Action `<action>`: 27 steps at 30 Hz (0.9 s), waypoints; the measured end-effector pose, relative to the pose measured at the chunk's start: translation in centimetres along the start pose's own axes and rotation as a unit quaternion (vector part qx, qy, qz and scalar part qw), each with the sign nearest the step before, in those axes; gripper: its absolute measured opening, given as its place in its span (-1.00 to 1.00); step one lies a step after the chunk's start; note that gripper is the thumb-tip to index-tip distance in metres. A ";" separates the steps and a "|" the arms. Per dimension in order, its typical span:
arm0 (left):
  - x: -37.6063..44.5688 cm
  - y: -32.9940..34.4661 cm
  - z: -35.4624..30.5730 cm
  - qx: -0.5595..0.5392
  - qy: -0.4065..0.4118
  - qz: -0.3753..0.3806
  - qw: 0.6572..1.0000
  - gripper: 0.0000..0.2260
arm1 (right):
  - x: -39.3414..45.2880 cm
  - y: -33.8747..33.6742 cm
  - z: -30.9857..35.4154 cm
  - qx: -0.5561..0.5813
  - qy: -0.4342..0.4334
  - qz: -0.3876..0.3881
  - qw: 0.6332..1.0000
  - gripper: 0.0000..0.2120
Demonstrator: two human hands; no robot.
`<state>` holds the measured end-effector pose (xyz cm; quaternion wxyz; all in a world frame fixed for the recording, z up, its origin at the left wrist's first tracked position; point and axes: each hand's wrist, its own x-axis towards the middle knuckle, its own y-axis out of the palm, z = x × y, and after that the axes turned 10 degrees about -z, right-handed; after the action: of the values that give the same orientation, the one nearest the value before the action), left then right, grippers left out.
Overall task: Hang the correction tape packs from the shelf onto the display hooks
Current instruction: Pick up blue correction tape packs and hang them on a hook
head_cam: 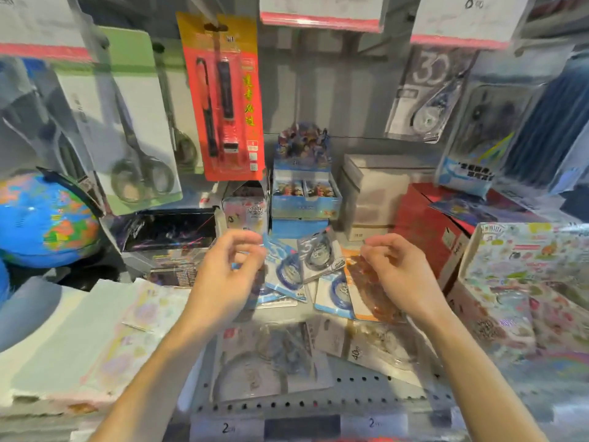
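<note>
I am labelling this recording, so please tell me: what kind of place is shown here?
Most likely a stationery shop: carded scissors and a red pen pack hang on hooks, handwritten price tags sit above, and a globe is shelved.

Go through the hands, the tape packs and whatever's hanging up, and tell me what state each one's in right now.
Left hand: pinching a blue correction tape pack.
Right hand: fingers curled, touching the orange pack.
Grey pack: loose on the pile.
Hung correction tape pack: on its hook.
Scissors pack: hanging.
</note>
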<state>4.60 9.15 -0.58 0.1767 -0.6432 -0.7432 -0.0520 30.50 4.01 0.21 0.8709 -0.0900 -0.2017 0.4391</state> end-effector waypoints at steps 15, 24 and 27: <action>4.8 2.0 2.6 0.300 0.044 0.173 0.937 -0.68 | 4.7 7.6 -1.0 -0.310 -0.075 0.071 0.945 -0.43; 4.5 1.6 2.2 0.293 0.026 0.180 0.939 -0.67 | 4.4 7.8 -0.7 -0.276 -0.038 0.077 0.957 -0.54; 4.4 1.6 2.0 0.293 0.025 0.180 0.939 -0.67 | 4.2 7.7 -0.3 -0.199 -0.001 0.072 0.977 -0.51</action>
<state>5.26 14.15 -1.20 0.3825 -0.6848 -0.5922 0.1845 27.22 11.95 -1.50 0.8016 -0.2754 -0.2785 0.4518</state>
